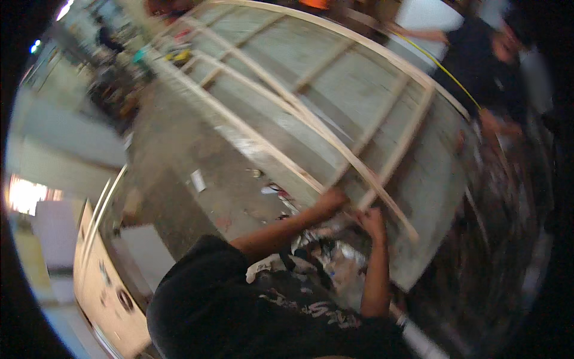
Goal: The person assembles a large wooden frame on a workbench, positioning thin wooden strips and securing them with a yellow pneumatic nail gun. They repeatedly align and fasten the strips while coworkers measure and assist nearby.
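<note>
Pale wood — a slatted frame lies across the scene, running far-left to near-right. The left hand is clamped on its near edge; the right hand curls around a slat just beside it — grip blurred. A second person stands far right.

One large wooden frame lies flat, with two long diagonal battens crossing it. Two hands grip its near edge: the left hand and the right hand. One other person stands at the far side, holding one yellow tape measure.
</note>
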The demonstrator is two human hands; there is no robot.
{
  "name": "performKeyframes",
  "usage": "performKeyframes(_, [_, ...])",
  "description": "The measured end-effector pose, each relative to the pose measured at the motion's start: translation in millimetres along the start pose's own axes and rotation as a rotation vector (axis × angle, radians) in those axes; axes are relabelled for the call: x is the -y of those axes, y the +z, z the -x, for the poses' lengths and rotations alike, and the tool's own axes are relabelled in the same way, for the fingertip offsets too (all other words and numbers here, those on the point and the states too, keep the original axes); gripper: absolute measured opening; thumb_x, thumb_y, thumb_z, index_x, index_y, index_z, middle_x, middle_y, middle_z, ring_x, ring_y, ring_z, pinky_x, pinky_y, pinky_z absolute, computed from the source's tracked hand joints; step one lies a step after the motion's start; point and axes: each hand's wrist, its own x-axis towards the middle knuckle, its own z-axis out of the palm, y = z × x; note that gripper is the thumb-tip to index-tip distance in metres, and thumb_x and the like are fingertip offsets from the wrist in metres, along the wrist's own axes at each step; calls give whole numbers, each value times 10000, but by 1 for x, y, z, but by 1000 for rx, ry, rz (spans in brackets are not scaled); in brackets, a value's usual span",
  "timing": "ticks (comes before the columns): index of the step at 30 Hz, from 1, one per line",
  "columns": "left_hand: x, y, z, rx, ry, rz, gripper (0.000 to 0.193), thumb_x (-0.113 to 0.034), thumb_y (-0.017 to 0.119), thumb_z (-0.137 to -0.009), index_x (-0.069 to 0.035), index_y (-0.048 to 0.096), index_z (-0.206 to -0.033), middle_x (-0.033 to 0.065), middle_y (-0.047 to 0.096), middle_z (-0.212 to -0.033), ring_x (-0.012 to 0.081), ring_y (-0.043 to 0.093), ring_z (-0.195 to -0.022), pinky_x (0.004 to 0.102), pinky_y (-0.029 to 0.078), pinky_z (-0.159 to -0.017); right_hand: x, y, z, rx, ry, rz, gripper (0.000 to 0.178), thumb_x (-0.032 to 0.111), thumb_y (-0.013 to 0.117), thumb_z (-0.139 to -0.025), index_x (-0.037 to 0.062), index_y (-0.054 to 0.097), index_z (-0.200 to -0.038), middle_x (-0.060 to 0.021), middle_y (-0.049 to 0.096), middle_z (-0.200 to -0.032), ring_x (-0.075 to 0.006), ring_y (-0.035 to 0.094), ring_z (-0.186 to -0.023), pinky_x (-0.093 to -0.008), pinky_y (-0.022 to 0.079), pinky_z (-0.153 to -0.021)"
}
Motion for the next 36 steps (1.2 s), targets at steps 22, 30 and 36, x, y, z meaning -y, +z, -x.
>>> performKeyframes(22, [3,-54,36,-84,103,-97,533,-198,674,-843,-154,511,-1349,86,541,-1308,300,465,-1267,486,274,-1118,74,78,91,-749,25,521,418,281,705,-838,62,603,-1180,-172,532,-1271,-379,473,-1225,-541,349,-1035])
performKeyframes(30, [48,-55,170,-229,-299,-58,532,-247,700,-853,-175,516,-1347,94,515,-1362,318,451,-1275,502,293,-1074,83,128,110,-521,-199,193,358,192,685,-825,74,619,-1157,-157,528,-1293,-369,474,-1226,-508,350,-1048])
performKeyframes(36, [102,5,464,-182,-1439,208,558,-370,700,-857,-149,523,-1338,120,569,-1309,356,534,-1202,488,382,-1048,94,162,69,-187,-436,213,373,150,685,-801,80,627,-1164,-146,521,-1304,-358,484,-1224,-503,368,-1032])
